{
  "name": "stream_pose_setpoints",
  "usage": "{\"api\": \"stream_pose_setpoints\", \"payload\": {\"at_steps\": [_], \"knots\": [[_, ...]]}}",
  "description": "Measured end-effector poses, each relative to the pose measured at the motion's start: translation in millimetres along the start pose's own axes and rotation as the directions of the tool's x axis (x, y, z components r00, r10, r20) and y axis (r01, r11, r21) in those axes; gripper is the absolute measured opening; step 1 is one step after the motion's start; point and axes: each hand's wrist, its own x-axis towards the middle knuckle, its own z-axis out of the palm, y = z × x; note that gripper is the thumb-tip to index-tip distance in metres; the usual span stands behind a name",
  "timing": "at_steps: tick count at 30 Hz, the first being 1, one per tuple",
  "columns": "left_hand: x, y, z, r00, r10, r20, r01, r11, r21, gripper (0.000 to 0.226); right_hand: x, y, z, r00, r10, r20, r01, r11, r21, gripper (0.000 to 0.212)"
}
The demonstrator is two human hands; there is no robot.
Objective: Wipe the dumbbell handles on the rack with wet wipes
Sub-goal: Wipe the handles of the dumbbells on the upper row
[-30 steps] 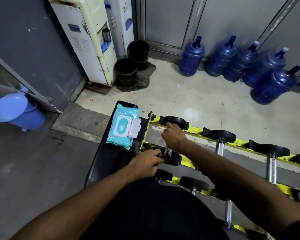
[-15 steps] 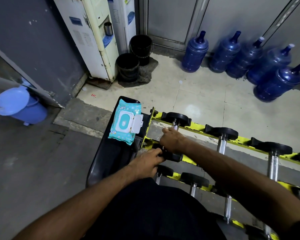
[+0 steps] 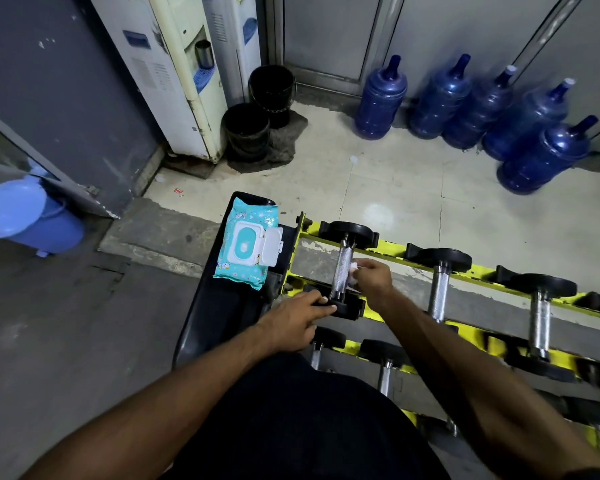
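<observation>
Dim gym corner: pale tiled floor (image 3: 395,188) meeting grey concrete, with blue water jugs (image 3: 380,98) lined along the far wall. Nearer, a yellow rack (image 3: 395,244) with dumbbells laid across its rails, chrome handles exposed and within easy reach from above. Just beside its left end, a black padded surface (image 3: 215,313) serving as a shelf for the pack (image 3: 246,251) of wipes, flap open, probably for pulling the next sheet one-handed.

On the leftmost dumbbell (image 3: 342,268) of the top row:
- **Left hand** (image 3: 291,323): laid with fairly straight fingers on the near black head, apparently to stop any rolling.
- **Right hand** (image 3: 374,277): curled round a small white wipe (image 3: 354,268), pressing it against the right side of the handle.

Looks knurled and shiny along the handle, between two black heads. Too small to tell dirt or wetness.
</observation>
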Motion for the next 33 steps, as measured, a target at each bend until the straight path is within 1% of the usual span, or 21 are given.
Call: {"api": "stream_pose_setpoints", "payload": {"at_steps": [2, 6, 8, 10, 12, 15, 19, 20, 22, 24, 26, 29, 31, 33], "knots": [[1, 1, -4, 1.0, -0.007, 0.011, 0.008, 1.0, -0.027, 0.058, -3, -6, 3, 0.999, 0.034, 0.043, -0.036, 0.998, 0.057, 0.021], [1, 0, -4, 1.0, -0.014, -0.012, 0.013, 0.995, -0.096, 0.054, -17, 9, -7, 0.998, 0.046, 0.052, -0.047, 0.999, 0.02, 0.008], [4, 1, -6, 0.999, -0.014, -0.029, 0.01, 0.993, -0.114, 0.048, -25, 17, -16, 0.997, 0.055, 0.059, -0.056, 0.998, 0.024, 0.009], [9, 6, -10, 0.998, -0.041, -0.045, 0.035, 0.992, -0.119, 0.042, -37, 18, -22, 0.998, 0.035, 0.059, -0.042, 0.991, 0.126, 0.01], [17, 12, -15, 0.994, -0.068, -0.084, 0.058, 0.991, -0.118, 0.038, -45, 17, -28, 0.999, 0.011, 0.051, -0.023, 0.972, 0.235, 0.017], [28, 26, -23, 0.986, -0.084, -0.146, 0.058, 0.983, -0.176, 0.042, -56, 18, -40, 0.998, 0.021, 0.056, -0.037, 0.953, 0.301, 0.021], [51, 46, -28, 0.991, -0.064, -0.115, 0.026, 0.952, -0.306, 0.056, -67, 21, -60, 0.991, 0.056, 0.119, -0.103, 0.898, 0.429, 0.021], [57, 51, -26, 0.993, -0.061, -0.1, 0.023, 0.941, -0.339, 0.056, -69, 21, -66, 0.989, 0.058, 0.14, -0.116, 0.881, 0.458, 0.021], [65, 59, -19, 0.994, -0.07, -0.082, 0.027, 0.901, -0.433, 0.05, -72, 22, -79, 0.98, 0.053, 0.191, -0.143, 0.858, 0.494, 0.022], [70, 69, -13, 0.991, -0.108, -0.083, 0.05, 0.859, -0.51, 0.04, -72, 25, -93, 0.971, 0.05, 0.232, -0.158, 0.867, 0.472, 0.022], [76, 83, -6, 0.98, -0.159, -0.117, 0.069, 0.831, -0.551, 0.028, -71, 29, -109, 0.968, 0.037, 0.25, -0.137, 0.908, 0.396, 0.021], [89, 108, 5, 0.949, -0.267, -0.168, 0.114, 0.785, -0.608, 0.008, -65, 33, -133, 0.967, -0.003, 0.256, -0.084, 0.942, 0.325, 0.012], [97, 128, 17, 0.926, -0.335, -0.171, 0.158, 0.759, -0.632, 0.009, -60, 36, -154, 0.964, -0.02, 0.266, -0.072, 0.942, 0.329, 0.01], [104, 148, 30, 0.902, -0.389, -0.185, 0.191, 0.747, -0.637, 0.011, -54, 39, -175, 0.95, -0.034, 0.31, -0.082, 0.932, 0.353, 0.013]]}}
